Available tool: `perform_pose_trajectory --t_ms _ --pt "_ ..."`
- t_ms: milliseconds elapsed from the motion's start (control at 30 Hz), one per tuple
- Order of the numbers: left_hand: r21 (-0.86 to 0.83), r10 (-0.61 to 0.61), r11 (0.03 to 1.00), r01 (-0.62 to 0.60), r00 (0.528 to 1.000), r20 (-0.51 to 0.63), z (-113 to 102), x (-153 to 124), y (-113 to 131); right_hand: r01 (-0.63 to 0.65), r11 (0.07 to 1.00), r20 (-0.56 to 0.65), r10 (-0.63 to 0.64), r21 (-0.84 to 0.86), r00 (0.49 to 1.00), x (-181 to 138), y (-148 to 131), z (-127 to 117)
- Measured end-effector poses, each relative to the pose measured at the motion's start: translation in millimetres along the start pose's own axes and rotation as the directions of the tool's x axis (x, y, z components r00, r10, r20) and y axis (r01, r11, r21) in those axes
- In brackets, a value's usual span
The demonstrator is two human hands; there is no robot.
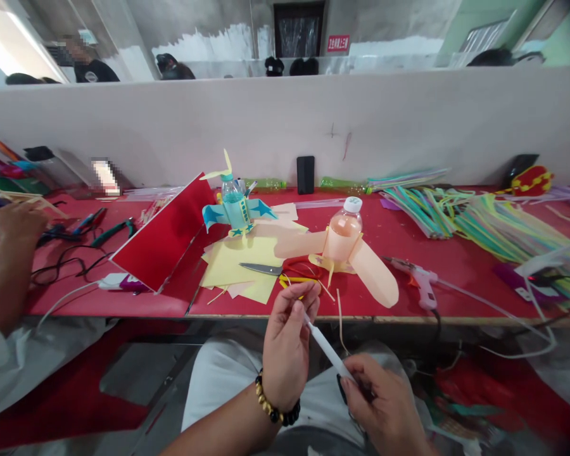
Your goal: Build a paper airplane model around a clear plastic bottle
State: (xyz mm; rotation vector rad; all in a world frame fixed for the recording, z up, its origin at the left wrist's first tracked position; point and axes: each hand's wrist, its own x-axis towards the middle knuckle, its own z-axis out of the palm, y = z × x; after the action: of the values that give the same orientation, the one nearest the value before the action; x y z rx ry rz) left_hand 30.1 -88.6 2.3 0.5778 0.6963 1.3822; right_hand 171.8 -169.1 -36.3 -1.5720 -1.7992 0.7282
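Observation:
Below the table's front edge, my left hand (287,345), with a bead bracelet at the wrist, pinches the upper end of a thin white stick (323,345). My right hand (384,405) grips the stick's lower end over my lap. Just beyond on the red table (123,304) stands a plastic bottle (346,234) wrapped in peach paper with two peach wings. Red-handled scissors (285,269) lie on yellow paper sheets (240,266) close to my left hand. A finished blue bottle plane (235,209) stands farther back.
A glue gun (420,282) with its cord lies right of the peach bottle. Bundles of coloured strips (479,218) fill the right side. A tilted red board (168,234) stands left of centre. Another person's hand (14,221) works at far left among pliers and cables. A white partition runs behind.

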Motion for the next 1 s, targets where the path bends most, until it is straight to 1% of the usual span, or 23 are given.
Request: perform_pose_trajectory --t_ms 67,167,233,333,500,633,767,867,933,1000 --pt "0.012 0.030 0.999 -0.030 1.000 0.002 -1 -1 -3 -0.070 0.993 0.049 0.065 0.099 0.997 -1 -2 2" --pt "0.018 0.009 1.000 -0.009 1.000 0.007 -4 -3 -7 -0.166 0.954 0.129 0.138 0.250 0.982 -1 -7 4" --pt "0.008 -0.011 1.000 0.011 1.000 0.006 -6 -4 -9 -0.248 0.900 0.157 0.203 0.358 0.966 0 -11 5" --pt "0.000 -0.021 1.000 0.021 1.000 0.002 -9 -5 -10 -0.347 0.781 0.218 0.272 0.519 0.937 2 -16 8" --pt "0.005 -0.043 0.999 0.043 0.999 0.025 -15 -5 -9 -0.432 0.610 0.353 0.254 0.665 0.901 2 -13 19" --pt "0.002 -0.027 1.000 0.027 0.998 0.062 -20 -3 -7 -0.465 0.421 0.396 0.246 0.779 0.885 2 -6 34" --pt "0.008 -0.032 0.999 0.031 0.995 0.090 -23 0 -2 -0.467 0.232 0.444 0.148 0.853 0.884 9 -6 42" --pt "0.018 -0.063 0.998 0.062 0.993 0.097 -25 4 3 -0.483 0.098 0.476 0.087 0.870 0.875 17 -9 43" --pt "0.022 -0.095 0.995 0.093 0.991 0.093 -27 6 6 -0.486 0.053 0.481 0.081 0.872 0.873 23 -10 43" --pt "0.021 -0.117 0.993 0.116 0.990 0.072 -29 7 8 -0.475 0.053 0.470 0.085 0.879 0.879 27 -11 46"
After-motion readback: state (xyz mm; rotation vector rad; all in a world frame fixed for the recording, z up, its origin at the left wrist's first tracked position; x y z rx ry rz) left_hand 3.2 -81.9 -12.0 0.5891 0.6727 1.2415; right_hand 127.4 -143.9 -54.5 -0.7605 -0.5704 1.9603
